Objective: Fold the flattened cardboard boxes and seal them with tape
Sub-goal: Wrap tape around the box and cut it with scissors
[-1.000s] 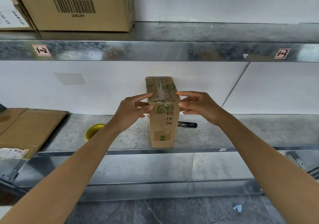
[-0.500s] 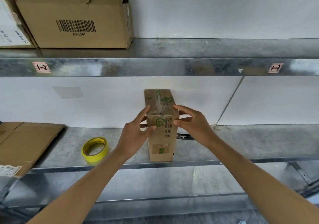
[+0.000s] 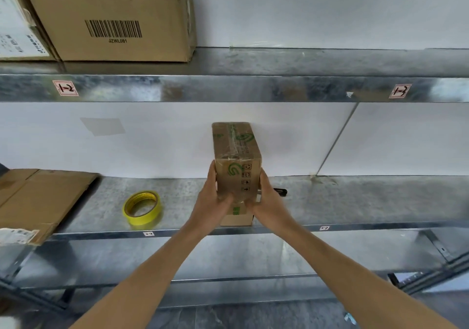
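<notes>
The small box (image 3: 237, 174), folded and taped shut, stands at the front edge of the shelf (image 3: 355, 201) with the left hand (image 3: 213, 201) and right hand (image 3: 269, 199) curling fingers (image 3: 211, 176) round its sides; flat cardboard (image 3: 43, 199) at the left end waits.

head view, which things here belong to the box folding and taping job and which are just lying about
Job: small taped box, gripped by left hand and right hand; yellow tape roll; flattened cardboard at left.
Lying about: barcode box and white-labelled box on the upper shelf; dark object behind the right hand, unclear.
</notes>
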